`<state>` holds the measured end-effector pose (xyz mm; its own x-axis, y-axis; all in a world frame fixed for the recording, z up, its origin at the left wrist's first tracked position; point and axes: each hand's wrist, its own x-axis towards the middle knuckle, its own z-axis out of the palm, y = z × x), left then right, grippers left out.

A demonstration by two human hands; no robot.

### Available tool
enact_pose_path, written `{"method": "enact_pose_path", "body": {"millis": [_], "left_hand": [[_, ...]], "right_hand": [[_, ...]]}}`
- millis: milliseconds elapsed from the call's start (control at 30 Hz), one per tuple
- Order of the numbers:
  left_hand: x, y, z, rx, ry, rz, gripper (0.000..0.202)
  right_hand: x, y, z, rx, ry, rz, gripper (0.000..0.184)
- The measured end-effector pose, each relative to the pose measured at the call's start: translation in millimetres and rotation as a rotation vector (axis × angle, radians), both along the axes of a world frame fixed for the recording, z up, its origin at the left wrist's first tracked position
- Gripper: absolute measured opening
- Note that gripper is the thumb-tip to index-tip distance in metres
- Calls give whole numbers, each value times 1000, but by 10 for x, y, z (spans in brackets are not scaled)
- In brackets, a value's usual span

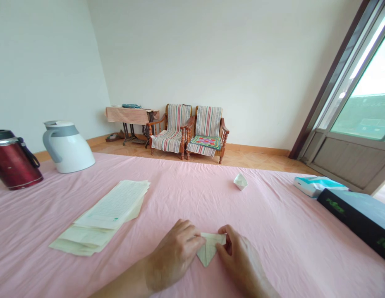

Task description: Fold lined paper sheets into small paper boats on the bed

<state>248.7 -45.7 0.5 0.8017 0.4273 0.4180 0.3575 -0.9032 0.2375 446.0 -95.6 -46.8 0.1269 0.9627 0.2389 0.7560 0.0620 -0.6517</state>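
A small piece of folded paper (207,253), pale green with a point toward me, lies on the pink cloth between my hands. My left hand (176,252) is closed at its left edge, fingers curled, with the tips partly hidden. On the opposite side, my right hand (237,258) pinches the upper right corner between thumb and fingers. Farther off, right of centre, stands a small folded paper shape (240,181). A stack of grid-lined paper sheets (108,207) lies to the left, somewhat fanned out.
A red flask (17,163) and a white jug (72,151) stand at the left on the pink tablecloth (180,178). At the right lie a tissue pack (316,185) and a black-sided box (356,219). Two wooden armchairs (189,128) are by the wall.
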Motion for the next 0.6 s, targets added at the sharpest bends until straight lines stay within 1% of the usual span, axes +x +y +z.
{"method": "enact_pose_path", "body": {"millis": [67,200,267,367,467,600], "left_hand": [[13,-28,1,18,57,-30,20],[30,-29,-37,21,94,-2,19],[36,-30,-55,21,95,12,18],[51,-41,-64,42,96,26,19],[75,-45,-49,64,125,39,21],[114,-30,-11,69,183,34,32]], "right_hand": [[27,-11,19,-1,14,45,17],[161,-21,56,32,-28,94,33],[245,-20,82,45,-42,139,36],[337,-18,136,53,-36,207,35],[378,-15,180,59,-92,234,33],[397,8,196,65,-100,251,28]]}}
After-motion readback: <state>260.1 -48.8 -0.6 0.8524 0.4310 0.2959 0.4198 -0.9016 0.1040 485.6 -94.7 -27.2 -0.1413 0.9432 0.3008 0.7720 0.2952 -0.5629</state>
